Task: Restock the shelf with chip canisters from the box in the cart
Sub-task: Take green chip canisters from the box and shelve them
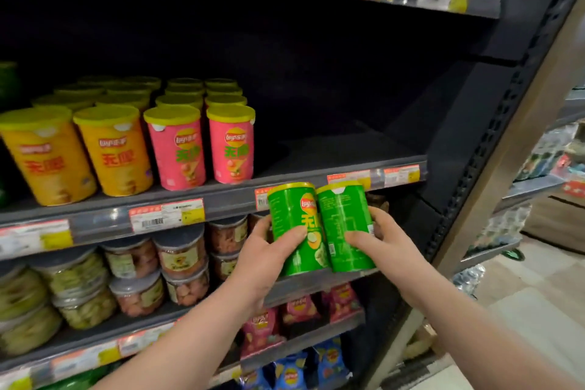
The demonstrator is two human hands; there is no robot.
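Observation:
My left hand [269, 258] grips a green chip canister [296, 218], and my right hand [384, 244] grips a second green canister [345, 218]. The two canisters touch side by side, upright and slightly tilted, just below the front edge of the middle shelf [316, 172]. The right part of that shelf is bare and dark. On its left stand rows of pink canisters [231, 149] and orange canisters [115, 155] with yellow lids. The box and the cart are out of view.
Clear tubs of snacks [180, 258] fill the shelf below, with chip bags [297, 310] lower down. Price tags [166, 215] line the shelf edges. The dark shelf upright [493, 142] rises on the right, with an aisle floor [538, 310] beyond it.

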